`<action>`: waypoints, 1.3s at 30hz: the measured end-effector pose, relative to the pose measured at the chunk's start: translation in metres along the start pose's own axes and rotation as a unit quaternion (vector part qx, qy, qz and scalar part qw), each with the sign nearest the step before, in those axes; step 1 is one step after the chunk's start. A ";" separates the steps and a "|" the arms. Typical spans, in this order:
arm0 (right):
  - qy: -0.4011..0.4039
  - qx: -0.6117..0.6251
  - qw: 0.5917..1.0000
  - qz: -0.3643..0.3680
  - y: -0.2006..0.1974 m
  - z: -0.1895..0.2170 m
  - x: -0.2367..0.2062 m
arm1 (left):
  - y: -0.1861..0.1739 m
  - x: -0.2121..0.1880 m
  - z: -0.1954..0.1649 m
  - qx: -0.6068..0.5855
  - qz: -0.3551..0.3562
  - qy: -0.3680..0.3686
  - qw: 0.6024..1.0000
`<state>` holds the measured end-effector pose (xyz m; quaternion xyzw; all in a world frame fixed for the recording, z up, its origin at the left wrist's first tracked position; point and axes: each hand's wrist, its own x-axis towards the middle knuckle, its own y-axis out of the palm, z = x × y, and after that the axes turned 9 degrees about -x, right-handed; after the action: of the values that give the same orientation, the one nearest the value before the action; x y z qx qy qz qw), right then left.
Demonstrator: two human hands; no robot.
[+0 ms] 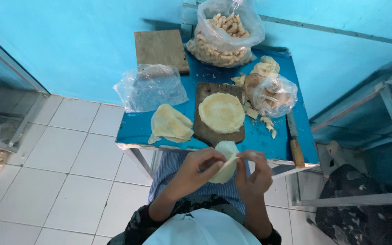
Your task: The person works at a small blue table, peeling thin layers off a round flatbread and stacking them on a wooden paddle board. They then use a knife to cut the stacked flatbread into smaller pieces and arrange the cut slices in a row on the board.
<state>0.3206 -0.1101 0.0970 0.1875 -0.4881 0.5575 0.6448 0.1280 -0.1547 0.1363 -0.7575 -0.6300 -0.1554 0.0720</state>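
Head view, hands: left hand [195,169] and right hand [253,171] are both closed on one pale wrapper [225,159], fingers pinching its edge from either side, held in the air just off the near edge of the tabletop [137,129]
Wrapper: thin, soft, folded or curled over; its lower part hangs between the hands, at 6 o'clock from the board [205,131]
Board: dark wood, mid-tabletop, bearing a round flat stack [222,112] of pale sheets
Loose sheet: a crumpled sheet [172,123] lies at 9 o'clock of the board, touching the tabletop
Bags: clear bag of finished rolls [225,34] at 12 o'clock; an almost empty clear bag [150,88] at 10 o'clock; a smaller bag with filling [275,96] at 2 o'clock
Knife: wooden-handled knife [295,140] at 4 o'clock, near the right edge
Scraps: dough bits [267,124] lie between board and knife
Risk: the wrapper looks thin, so I judge a hard pinch or uneven pull could tear it; held off the tabletop, a slip would drop it to the lap or floor; the knife near the edge could be knocked off by an elbow
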 end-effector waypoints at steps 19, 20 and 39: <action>0.097 0.086 0.990 -0.057 0.012 -0.001 -0.001 | 0.013 0.006 0.002 0.111 -0.001 0.058 0.992; 0.101 0.086 0.990 -0.057 0.011 0.000 0.000 | 0.013 0.007 0.001 0.132 -0.006 0.075 0.988; 0.228 0.215 0.943 0.117 0.001 0.013 0.010 | 0.004 0.008 0.065 -0.233 -0.023 0.001 0.972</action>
<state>0.3131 -0.1145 0.1110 0.1315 -0.2154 0.7483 0.6134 0.1422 -0.1281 0.0780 -0.7383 -0.5938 -0.3003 -0.1098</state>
